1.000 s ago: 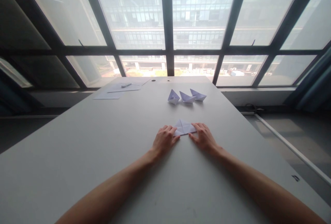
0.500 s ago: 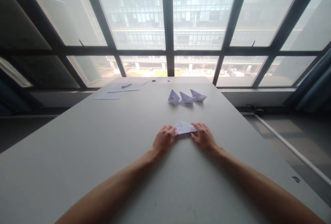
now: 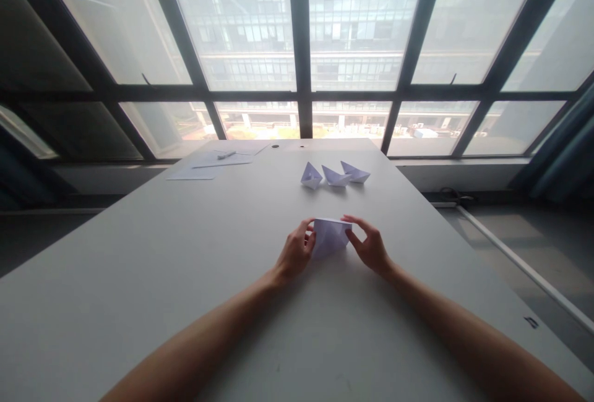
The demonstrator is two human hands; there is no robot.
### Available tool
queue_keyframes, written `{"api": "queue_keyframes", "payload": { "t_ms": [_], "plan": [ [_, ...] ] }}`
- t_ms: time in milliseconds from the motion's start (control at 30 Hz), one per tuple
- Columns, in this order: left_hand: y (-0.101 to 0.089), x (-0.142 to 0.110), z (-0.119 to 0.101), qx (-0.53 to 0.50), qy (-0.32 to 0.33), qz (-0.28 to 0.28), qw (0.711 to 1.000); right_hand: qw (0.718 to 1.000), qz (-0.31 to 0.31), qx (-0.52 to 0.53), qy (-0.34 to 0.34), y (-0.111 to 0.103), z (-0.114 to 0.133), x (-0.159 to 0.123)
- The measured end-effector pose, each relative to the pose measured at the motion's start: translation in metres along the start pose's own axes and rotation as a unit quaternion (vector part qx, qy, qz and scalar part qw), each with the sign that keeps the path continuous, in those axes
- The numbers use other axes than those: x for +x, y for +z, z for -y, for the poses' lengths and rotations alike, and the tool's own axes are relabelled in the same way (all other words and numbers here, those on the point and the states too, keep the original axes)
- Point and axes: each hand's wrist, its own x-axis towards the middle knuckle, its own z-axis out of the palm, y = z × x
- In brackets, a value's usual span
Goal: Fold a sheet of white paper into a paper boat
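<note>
No text, label, brand, number or sign can be read. The 1 small dark mark on the table, near its right edge, is too small to make out as lettering or a symbol.
</note>
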Motion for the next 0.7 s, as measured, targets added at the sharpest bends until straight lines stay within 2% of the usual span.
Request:
{"api": "queue_keyframes", "payload": {
  "t_ms": [100, 200, 267, 333, 500, 600, 700],
  "plan": [
    [0.001, 0.003, 0.004, -0.076, -0.057, -0.010, 0.995, 0.998, 0.053, -0.034, -0.029, 0.002, 0.003, -0.001],
    [-0.002, 0.008, 0.010, -0.059, -0.087, -0.090, 0.990, 0.989, 0.115, -0.072, -0.063, 0.003, 0.000, -0.002],
    [-0.003, 0.010, 0.012, -0.024, -0.085, -0.139, 0.986, 0.981, 0.151, -0.089, -0.087, 0.004, -0.001, -0.004],
    [-0.004, 0.010, 0.013, 0.010, -0.054, -0.146, 0.988, 0.970, 0.194, -0.111, -0.099, 0.002, 0.001, -0.005],
    [0.000, 0.006, 0.008, 0.088, 0.068, -0.038, 0.993, 0.933, 0.304, -0.149, -0.125, -0.006, 0.020, -0.005],
    [0.003, 0.003, 0.008, 0.146, 0.092, 0.046, 0.984, 0.928, 0.316, -0.141, -0.138, -0.009, 0.028, -0.004],
    [0.004, 0.001, 0.011, 0.226, 0.094, 0.140, 0.959, 0.934, 0.314, -0.098, -0.138, -0.007, 0.028, -0.004]
  ]
}}
